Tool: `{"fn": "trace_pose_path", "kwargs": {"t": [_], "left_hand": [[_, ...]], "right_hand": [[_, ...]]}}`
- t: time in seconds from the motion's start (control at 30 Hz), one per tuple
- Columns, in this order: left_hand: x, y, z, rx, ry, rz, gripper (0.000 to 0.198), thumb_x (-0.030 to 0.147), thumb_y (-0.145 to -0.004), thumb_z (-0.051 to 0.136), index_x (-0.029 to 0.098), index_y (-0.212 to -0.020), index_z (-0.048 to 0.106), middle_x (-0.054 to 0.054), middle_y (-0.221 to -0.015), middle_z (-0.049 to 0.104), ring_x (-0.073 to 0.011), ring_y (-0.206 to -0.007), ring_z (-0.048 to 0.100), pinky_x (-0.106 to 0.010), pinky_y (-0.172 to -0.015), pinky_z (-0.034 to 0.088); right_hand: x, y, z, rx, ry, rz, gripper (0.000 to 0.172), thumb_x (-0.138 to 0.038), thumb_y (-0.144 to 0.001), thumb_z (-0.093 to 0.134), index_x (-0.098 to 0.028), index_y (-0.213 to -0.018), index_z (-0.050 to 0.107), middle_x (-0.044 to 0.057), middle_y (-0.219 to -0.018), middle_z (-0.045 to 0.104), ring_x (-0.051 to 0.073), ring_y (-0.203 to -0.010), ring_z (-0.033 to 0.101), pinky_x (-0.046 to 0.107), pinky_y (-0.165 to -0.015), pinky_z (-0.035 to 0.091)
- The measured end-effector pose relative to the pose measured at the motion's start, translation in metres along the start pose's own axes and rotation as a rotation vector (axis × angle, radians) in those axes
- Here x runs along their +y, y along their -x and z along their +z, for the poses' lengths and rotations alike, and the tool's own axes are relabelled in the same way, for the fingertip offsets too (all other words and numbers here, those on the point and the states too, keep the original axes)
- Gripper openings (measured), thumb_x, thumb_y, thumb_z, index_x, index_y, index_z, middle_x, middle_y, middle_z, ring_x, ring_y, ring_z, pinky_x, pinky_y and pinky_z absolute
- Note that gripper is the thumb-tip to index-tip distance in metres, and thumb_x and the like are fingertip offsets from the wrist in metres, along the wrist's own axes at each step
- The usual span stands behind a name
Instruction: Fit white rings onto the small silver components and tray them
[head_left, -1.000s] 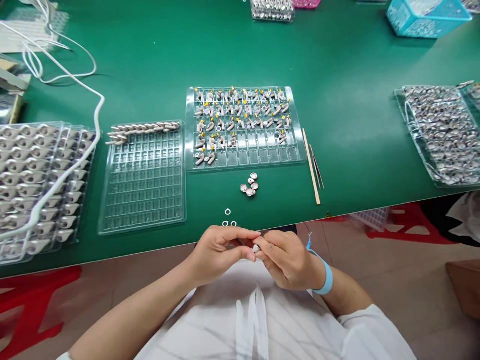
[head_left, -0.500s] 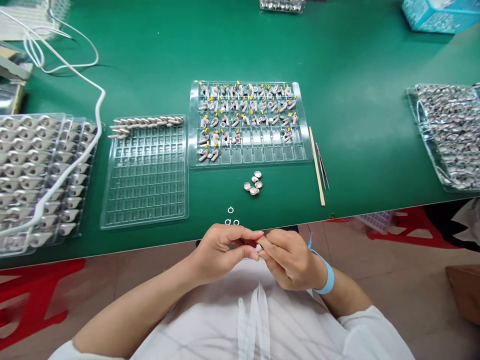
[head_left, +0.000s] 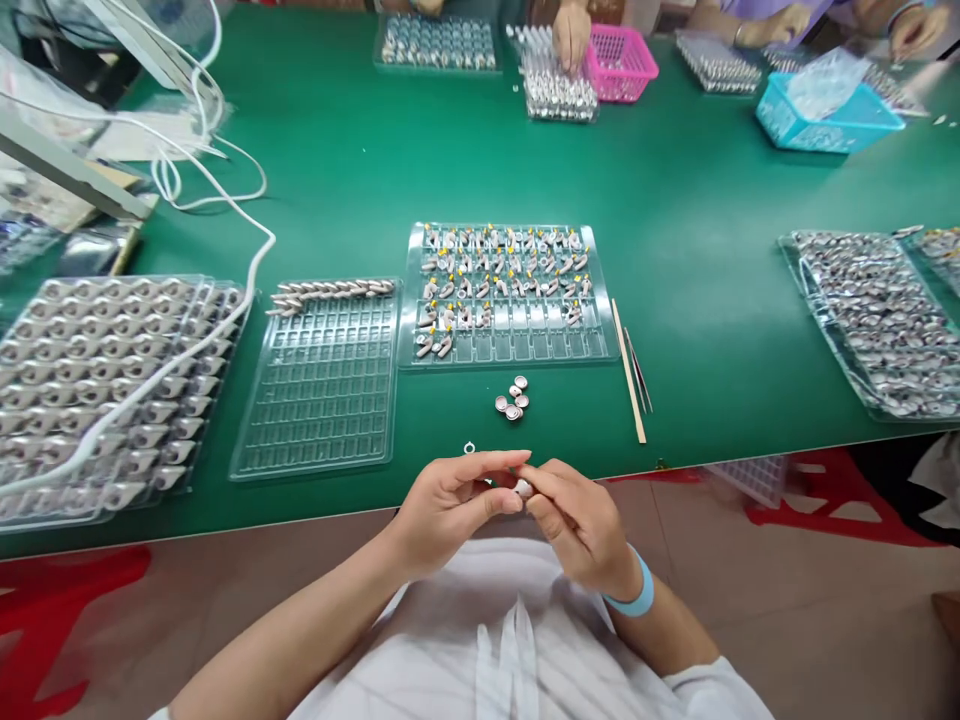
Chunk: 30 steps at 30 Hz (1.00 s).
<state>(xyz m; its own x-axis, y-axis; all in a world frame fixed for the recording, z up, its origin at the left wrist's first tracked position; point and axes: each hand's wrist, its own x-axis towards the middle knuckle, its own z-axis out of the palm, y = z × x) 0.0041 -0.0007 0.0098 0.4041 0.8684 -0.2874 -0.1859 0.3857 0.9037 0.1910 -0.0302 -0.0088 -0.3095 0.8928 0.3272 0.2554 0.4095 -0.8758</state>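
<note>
My left hand [head_left: 448, 508] pinches a small pale earbud-like part [head_left: 523, 488] between thumb and fingers, just in front of the table edge. My right hand [head_left: 583, 520], a light-blue band on its wrist, has its finger and thumb closed at the same part from the other side. Fingers cover much of it. Beyond the hands, several small round cups [head_left: 512, 411] lie loosely grouped on the green table. A thin white ring [head_left: 469, 448] shows just past my left hand. Farther back is a clear tray [head_left: 517, 350] of grey stemmed pieces with yellow tips.
A wooden stick [head_left: 628, 372] and tweezers [head_left: 639, 372] lie right of the middle tray. Left are a partly filled clear tray [head_left: 311, 410], stacked trays [head_left: 97, 400] and a white cable [head_left: 264, 245]. Baskets, pink [head_left: 622, 65] and blue [head_left: 825, 120], and other people's hands are across the table.
The view has tilted up, bringing the far table side and co-workers' hands into sight. My right fingers have shifted slightly, leaving more of the pale part exposed.
</note>
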Motion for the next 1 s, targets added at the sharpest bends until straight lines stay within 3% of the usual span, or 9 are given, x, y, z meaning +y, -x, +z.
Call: {"fn": "trace_pose_path", "kwargs": {"t": [0.2, 0.53, 0.83, 1.0], "left_hand": [[0.000, 0.002, -0.013, 0.077, 0.081, -0.014, 0.016, 0.026, -0.083, 0.072, 0.020, -0.096, 0.078, -0.003, -0.076, 0.074, -0.0129, -0.069, 0.070, -0.022, -0.068, 0.060], [-0.004, 0.004, -0.010, 0.174, 0.215, -0.035, 0.029, 0.025, -0.078, 0.078, 0.021, -0.106, 0.074, -0.004, -0.088, 0.077, -0.0140, -0.076, 0.071, -0.024, -0.072, 0.061], [-0.002, 0.006, -0.011, 0.157, 0.214, -0.080, 0.031, 0.025, -0.075, 0.080, 0.015, -0.103, 0.074, -0.006, -0.085, 0.077, -0.0153, -0.071, 0.072, -0.026, -0.070, 0.060], [0.003, 0.006, -0.012, 0.127, 0.344, -0.164, 0.026, 0.028, -0.077, 0.079, 0.013, -0.096, 0.070, -0.006, -0.078, 0.075, -0.0150, -0.068, 0.071, -0.024, -0.065, 0.059]], "right_hand": [[0.000, 0.002, -0.002, 0.128, -0.078, 0.197, 0.037, -0.017, -0.097, 0.045, -0.023, -0.132, 0.055, 0.002, -0.083, 0.059, 0.013, -0.072, 0.056, 0.028, -0.066, 0.049], [-0.010, -0.019, 0.016, 0.148, 0.025, 0.061, 0.030, -0.014, -0.092, 0.055, -0.021, -0.120, 0.063, 0.004, -0.084, 0.063, 0.013, -0.070, 0.056, 0.026, -0.060, 0.046], [-0.013, -0.029, 0.020, 0.158, 0.009, 0.114, 0.015, -0.017, -0.092, 0.055, -0.019, -0.100, 0.068, 0.002, -0.080, 0.066, 0.012, -0.069, 0.059, 0.024, -0.062, 0.048], [-0.010, -0.028, 0.017, 0.136, 0.033, 0.164, 0.018, -0.022, -0.096, 0.050, -0.018, -0.096, 0.068, 0.001, -0.076, 0.063, 0.012, -0.065, 0.058, 0.023, -0.059, 0.047]]}}
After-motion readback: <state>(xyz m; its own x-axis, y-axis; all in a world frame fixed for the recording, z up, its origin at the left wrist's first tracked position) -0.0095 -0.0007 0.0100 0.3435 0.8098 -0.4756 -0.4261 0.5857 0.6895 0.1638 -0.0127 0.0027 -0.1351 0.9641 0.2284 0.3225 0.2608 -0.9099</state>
